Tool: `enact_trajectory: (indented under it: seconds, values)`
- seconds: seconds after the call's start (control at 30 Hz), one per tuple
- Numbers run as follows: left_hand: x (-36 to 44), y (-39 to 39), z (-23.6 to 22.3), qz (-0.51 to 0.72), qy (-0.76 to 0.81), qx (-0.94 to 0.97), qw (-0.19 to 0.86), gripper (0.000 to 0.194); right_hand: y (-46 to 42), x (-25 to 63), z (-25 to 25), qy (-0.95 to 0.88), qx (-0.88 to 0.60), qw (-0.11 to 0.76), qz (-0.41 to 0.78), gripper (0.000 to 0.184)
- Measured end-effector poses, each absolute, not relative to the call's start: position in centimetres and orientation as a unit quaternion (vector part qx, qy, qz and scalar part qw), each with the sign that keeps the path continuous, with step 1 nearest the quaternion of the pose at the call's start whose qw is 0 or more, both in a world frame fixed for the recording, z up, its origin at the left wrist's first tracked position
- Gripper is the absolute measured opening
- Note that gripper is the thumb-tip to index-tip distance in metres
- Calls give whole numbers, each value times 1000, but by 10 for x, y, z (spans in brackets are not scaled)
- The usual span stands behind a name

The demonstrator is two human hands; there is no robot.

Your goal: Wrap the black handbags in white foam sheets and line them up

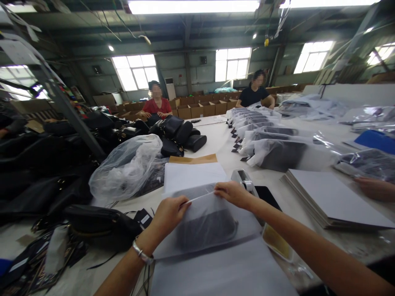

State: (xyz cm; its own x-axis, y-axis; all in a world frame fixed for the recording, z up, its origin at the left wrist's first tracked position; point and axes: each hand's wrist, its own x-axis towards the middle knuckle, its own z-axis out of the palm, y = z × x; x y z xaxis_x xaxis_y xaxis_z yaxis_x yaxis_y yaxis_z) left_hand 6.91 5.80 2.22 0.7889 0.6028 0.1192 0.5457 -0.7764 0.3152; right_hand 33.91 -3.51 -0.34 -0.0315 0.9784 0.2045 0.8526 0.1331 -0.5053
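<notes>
Wrapped bag (208,228): lies on the bench (212,137) straight ahead, showing dark through translucent wrapping (199,207), just on the near side of both hands' fingers.
Long axis: runs roughly left to right across the view.
Wrapping's edge: stretches between the two grips, slanting up toward the right.
Nearer hand: cannot tell; similarly close on either side.
Left hand (169,211): pinches the edge; reaches in from lower left, wears a bracelet (142,252) at the wrist.
Right hand (234,193): pinches the same edge, slightly farther out; reaches in from lower right with forearm extended.
</notes>
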Motion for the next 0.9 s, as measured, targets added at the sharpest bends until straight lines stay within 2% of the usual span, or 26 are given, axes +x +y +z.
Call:
enact_trajectory:
  seconds: [0.13, 0.6, 0.77, 0.9]
  values:
    - [71, 61, 25, 110, 306, 936, 131, 25, -33, 343, -10, -692, -667, 250, 113, 21]
    - [71, 73, 14, 117, 361, 925, 28, 20, -29, 336, -19, -660, -713, 227, 61, 19]
    - [83, 25, 0, 202, 274, 940, -35, 35, -27, 335, -20, -658, -719, 217, 56, 18]
    - [98, -2, -23, 147, 244, 959, -1, 38, -26, 342, -16, -652, -729, 204, 46, 18]
